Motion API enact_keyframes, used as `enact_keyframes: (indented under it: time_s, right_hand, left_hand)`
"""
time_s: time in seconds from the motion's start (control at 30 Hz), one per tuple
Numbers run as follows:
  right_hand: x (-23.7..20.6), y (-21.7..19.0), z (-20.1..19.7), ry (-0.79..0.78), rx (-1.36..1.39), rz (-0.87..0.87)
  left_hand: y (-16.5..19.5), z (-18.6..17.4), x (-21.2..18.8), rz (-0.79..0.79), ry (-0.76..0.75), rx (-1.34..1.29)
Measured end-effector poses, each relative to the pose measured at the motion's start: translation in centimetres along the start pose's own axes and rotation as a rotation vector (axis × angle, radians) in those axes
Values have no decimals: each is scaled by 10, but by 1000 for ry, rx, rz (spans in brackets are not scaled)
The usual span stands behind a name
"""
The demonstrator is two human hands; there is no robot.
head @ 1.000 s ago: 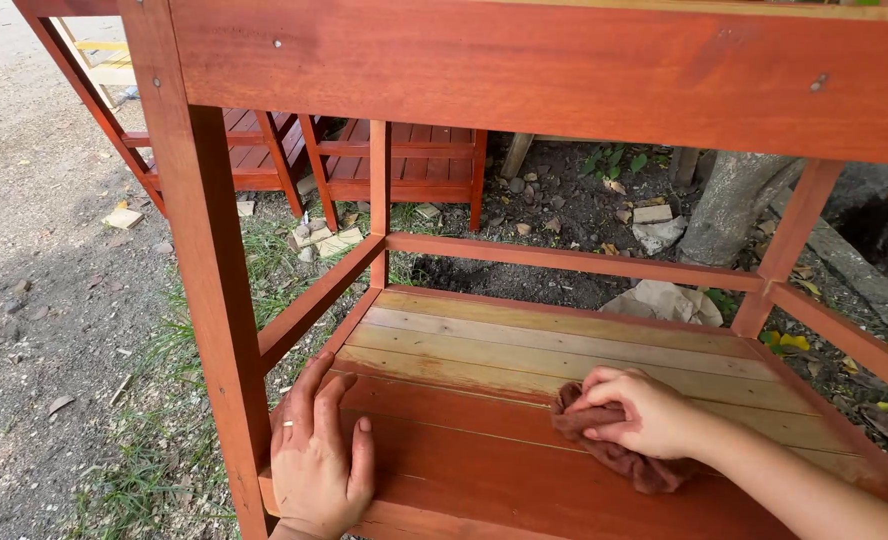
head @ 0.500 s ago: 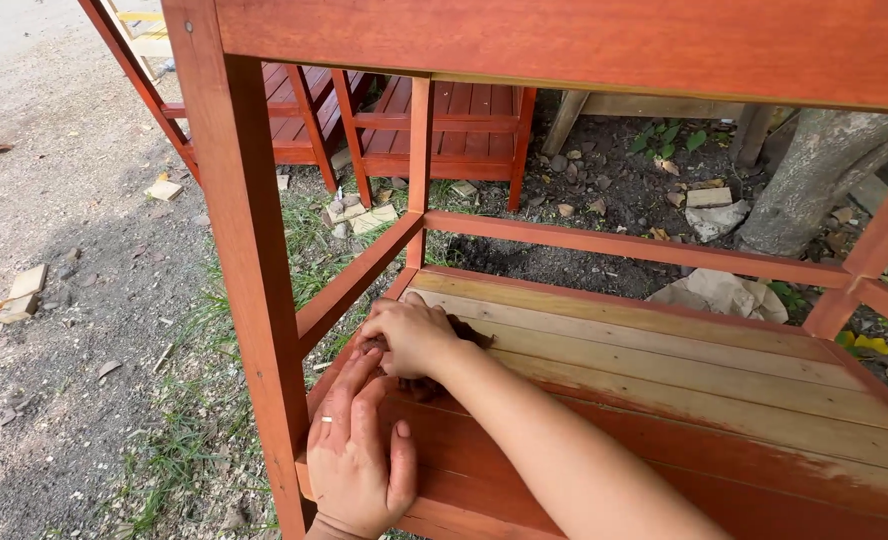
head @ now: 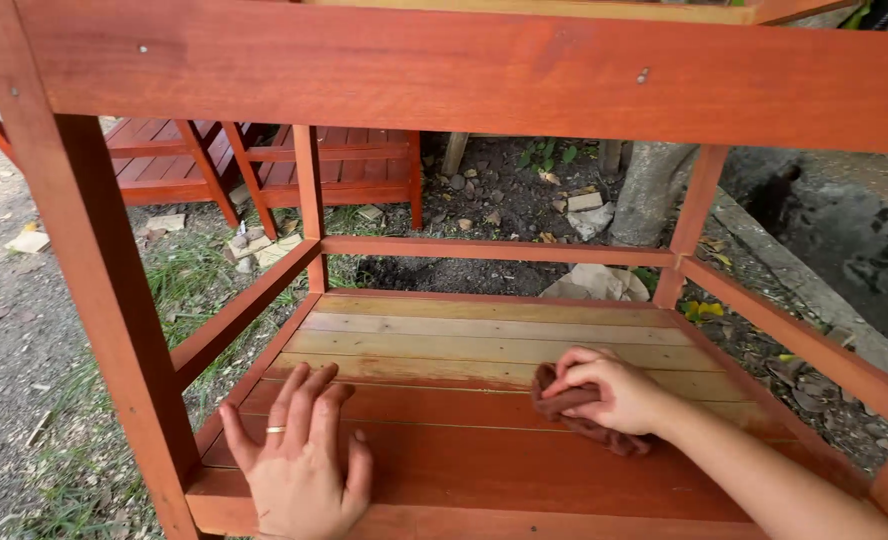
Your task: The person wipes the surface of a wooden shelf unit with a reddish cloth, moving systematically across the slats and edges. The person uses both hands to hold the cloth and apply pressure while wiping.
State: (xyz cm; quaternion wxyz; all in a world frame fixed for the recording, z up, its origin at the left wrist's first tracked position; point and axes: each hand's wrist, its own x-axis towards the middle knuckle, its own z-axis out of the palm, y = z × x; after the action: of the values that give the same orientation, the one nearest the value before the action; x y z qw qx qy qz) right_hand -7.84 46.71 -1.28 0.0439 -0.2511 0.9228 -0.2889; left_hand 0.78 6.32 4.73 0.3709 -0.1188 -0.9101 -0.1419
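Observation:
A wooden frame stand with a slatted lower shelf (head: 484,340) fills the view. The near slats are stained red-brown, the far slats are pale bare wood. My left hand (head: 299,460), with a ring on one finger, lies flat with fingers spread on the stained front-left part of the shelf. My right hand (head: 614,390) presses a dark brown rag (head: 574,410) onto the shelf at centre right, on the line where stained wood meets pale wood. The red-brown top rail (head: 464,70) crosses above both hands.
A red-brown front-left post (head: 104,290) stands beside my left hand. Side rails and back posts enclose the shelf. Behind are more stained wooden frames (head: 264,160), grass, soil, stones, wood scraps (head: 32,240) and a tree trunk (head: 649,190).
My right hand slid with the rag from the shelf's right to its far left corner, then back to centre right. The left hand stayed flat at front left. The view shifted.

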Motion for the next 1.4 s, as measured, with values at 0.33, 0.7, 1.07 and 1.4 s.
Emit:
enact_keyframes:
  time_s: [0.33, 0.7, 1.07, 1.4]
  right_hand:
    - [-86, 61, -57, 66, -56, 395]
    - [91, -104, 87, 116, -31, -145]
    - [-36, -11, -56, 432, 15, 76]
    - [-70, 49, -76, 536, 559, 188]
  left_hand:
    - [95, 50, -17, 117, -373, -246]
    - [71, 65, -48, 107, 7, -524]
    - [137, 38, 62, -182, -1078, 68]
    - [102, 93, 97, -107, -1105, 56]
